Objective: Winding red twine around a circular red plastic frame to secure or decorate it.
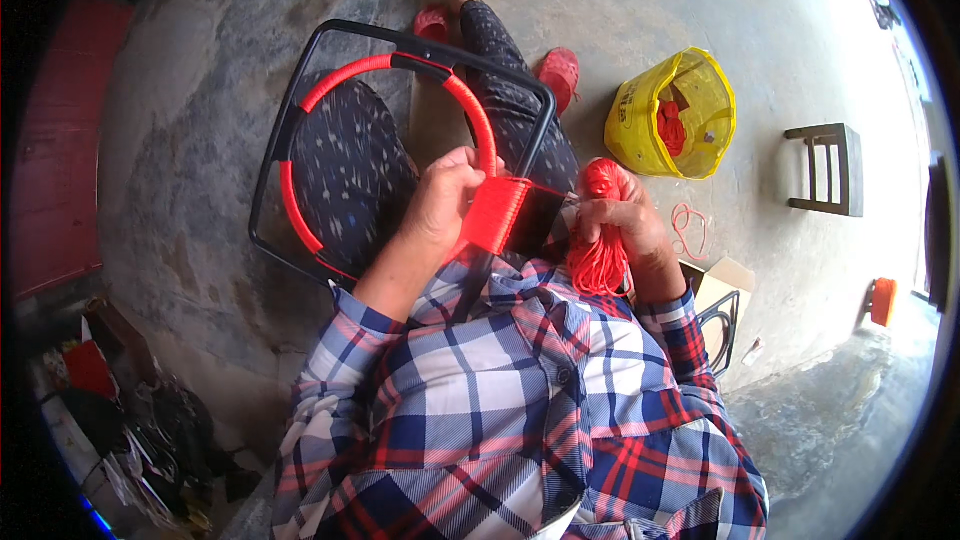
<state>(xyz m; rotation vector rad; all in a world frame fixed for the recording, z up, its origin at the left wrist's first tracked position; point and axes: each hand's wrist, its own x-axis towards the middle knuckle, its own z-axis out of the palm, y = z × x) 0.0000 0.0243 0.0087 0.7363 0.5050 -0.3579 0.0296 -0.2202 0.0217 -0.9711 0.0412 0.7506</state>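
Observation:
Across my lap rests a black metal frame (pixel 284 140) with a ring inside it, wound with red cord (pixel 345 80) in several stretches. A broad band of tight red cord (pixel 492 216) covers the part near my waist. My left hand (pixel 446 196) grips the frame at the ring's edge beside this band, its fingers partly hidden behind. My right hand (pixel 618 215) is closed around a hank of red cord (pixel 600 262), held to the right of the frame. A thin strand runs taut between the hank and the band.
A yellow bucket (pixel 640 120) with red cord inside stands at the right. Farther right is a dark stool (pixel 850 170). A loose red cord loop (pixel 690 230) lies on the floor, near a cardboard box (pixel 730 280). Red slippers (pixel 558 75) lie by my legs; clutter (pixel 150 420) fills the lower left.

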